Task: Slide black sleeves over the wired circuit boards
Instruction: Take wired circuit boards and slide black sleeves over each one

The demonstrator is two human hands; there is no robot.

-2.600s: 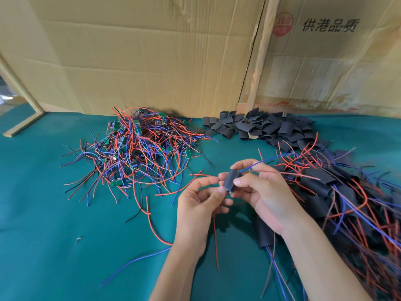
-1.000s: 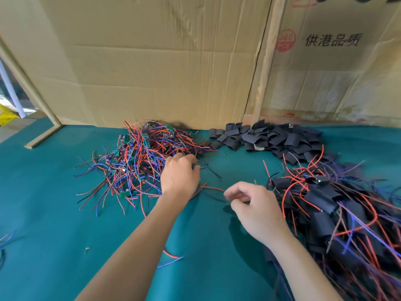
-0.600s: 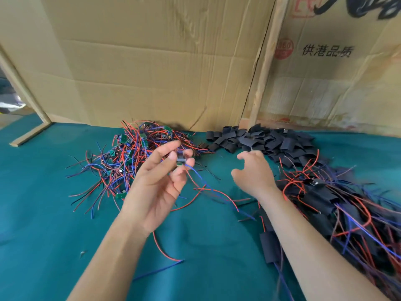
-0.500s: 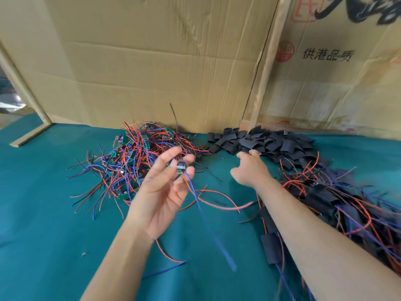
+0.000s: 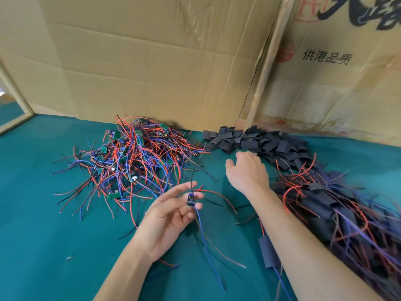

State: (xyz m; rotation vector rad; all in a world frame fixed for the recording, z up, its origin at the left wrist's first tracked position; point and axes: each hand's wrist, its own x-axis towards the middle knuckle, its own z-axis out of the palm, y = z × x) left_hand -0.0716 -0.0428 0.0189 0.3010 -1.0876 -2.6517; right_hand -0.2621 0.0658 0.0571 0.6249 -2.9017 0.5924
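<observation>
Here, a teal cloth table backed by cardboard walls. The left hand pinches a wired circuit board. The right hand, fingers spread, reaches the black sleeves beyond it; unsleeved boards lie past the left.

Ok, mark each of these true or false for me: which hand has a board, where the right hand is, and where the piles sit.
1. The left hand pinches a wired circuit board. True.
2. The right hand already holds a sleeve. False: open, reaching at the loose sleeve pile.
3. The unsleeved boards pile lies left of the sleeves. True.
4. The held board is already sleeved. False: it is bare.
</observation>
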